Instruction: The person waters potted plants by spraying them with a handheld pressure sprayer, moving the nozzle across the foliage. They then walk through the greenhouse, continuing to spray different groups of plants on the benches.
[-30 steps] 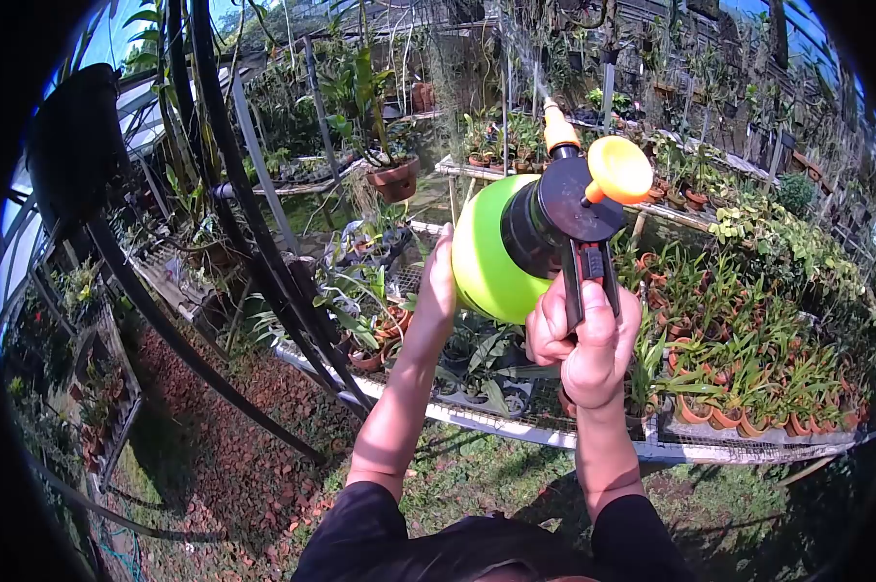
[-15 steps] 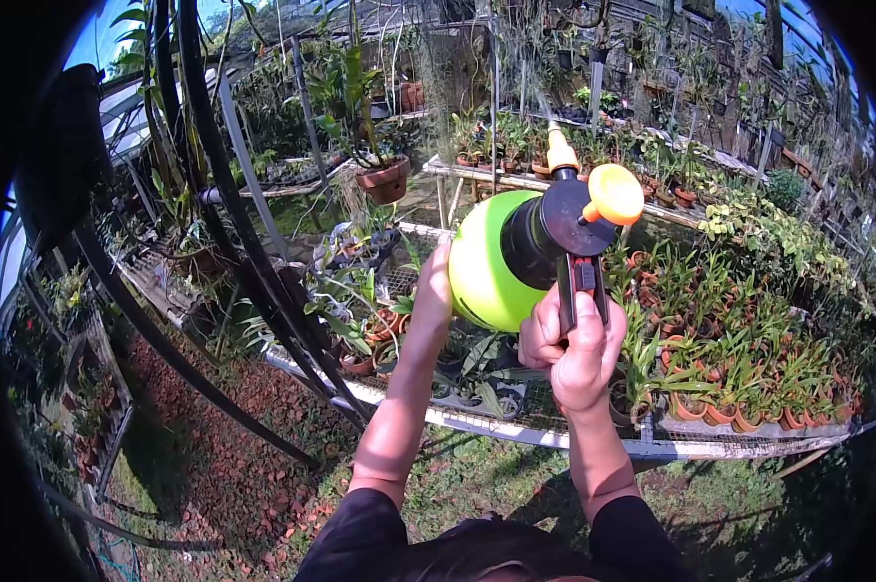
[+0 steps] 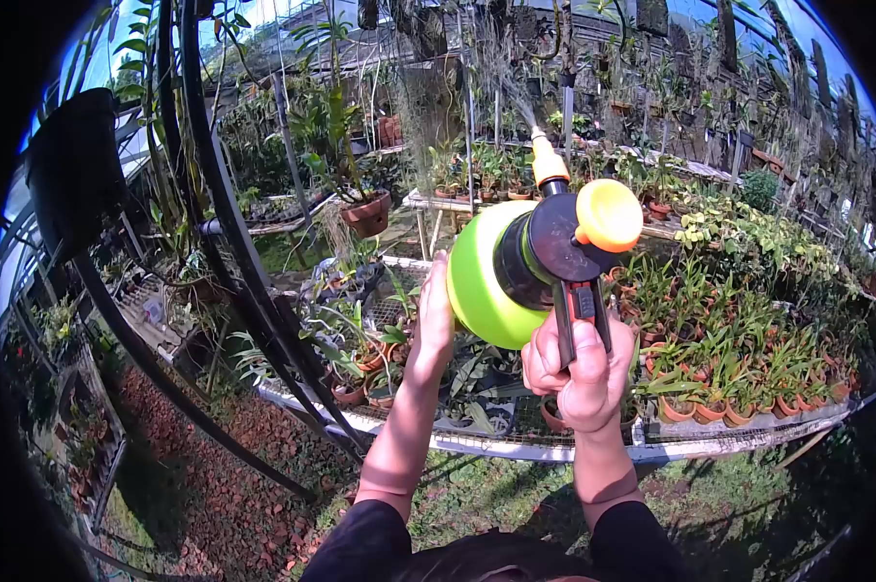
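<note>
A pressure sprayer with a lime-green tank (image 3: 482,276), a black collar, an orange pump knob (image 3: 609,215) and a yellow-orange nozzle (image 3: 547,160) is held up in front of me, tilted. Fine spray leaves the nozzle toward the hanging plants. My right hand (image 3: 584,373) is wrapped round the black handle, its thumb near the red trigger part. Flat against the left side of the tank lies my left hand (image 3: 436,310), supporting it, with its fingers partly hidden behind the tank.
Rows of small clay-potted plants (image 3: 739,339) fill the bench at right. A clay pot (image 3: 365,213) hangs left of centre, near dark curved poles (image 3: 229,213). A black pot (image 3: 77,170) hangs at far left. Red chips (image 3: 234,475) and grass cover the ground.
The sprayer has shifted slightly down in view, its nozzle a little left. The surrounding plants and hanging pots sit differently as the view has turned slightly.
</note>
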Demonstrator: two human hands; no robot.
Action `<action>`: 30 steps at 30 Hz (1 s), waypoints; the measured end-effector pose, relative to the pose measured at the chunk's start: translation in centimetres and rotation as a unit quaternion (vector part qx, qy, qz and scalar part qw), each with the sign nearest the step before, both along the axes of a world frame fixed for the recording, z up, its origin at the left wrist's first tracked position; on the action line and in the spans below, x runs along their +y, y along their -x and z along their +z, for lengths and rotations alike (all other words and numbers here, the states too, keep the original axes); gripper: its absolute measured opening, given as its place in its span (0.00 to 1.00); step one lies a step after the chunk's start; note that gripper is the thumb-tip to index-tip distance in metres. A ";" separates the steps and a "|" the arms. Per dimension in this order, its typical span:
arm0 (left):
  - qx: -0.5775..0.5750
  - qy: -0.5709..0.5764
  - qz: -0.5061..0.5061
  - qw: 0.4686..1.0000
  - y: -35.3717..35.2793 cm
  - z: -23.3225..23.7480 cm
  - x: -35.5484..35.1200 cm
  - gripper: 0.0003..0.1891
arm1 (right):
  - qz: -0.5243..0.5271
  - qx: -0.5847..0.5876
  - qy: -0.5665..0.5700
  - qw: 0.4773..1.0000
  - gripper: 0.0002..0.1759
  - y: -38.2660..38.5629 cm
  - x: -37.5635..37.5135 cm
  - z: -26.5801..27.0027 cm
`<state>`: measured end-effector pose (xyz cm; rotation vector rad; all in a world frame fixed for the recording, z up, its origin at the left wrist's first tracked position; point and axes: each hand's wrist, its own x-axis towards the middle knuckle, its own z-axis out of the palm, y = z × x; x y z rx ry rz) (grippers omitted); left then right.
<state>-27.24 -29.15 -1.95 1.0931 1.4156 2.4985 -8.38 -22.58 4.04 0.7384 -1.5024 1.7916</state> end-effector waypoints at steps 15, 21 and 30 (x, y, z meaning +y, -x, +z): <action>0.075 0.055 -0.002 0.996 -8.4 3.4 -4.4 0.29 | -0.014 0.068 0.096 0.993 0.25 -9.6 -4.0 -0.5; 0.044 0.019 -0.033 0.998 -13.0 5.1 -6.3 0.29 | -0.015 0.106 0.059 0.993 0.21 -13.6 -7.1 1.5; 0.053 0.034 -0.051 0.997 -13.9 8.0 -10.4 0.31 | -0.062 0.089 0.056 0.992 0.26 -14.7 -11.9 4.1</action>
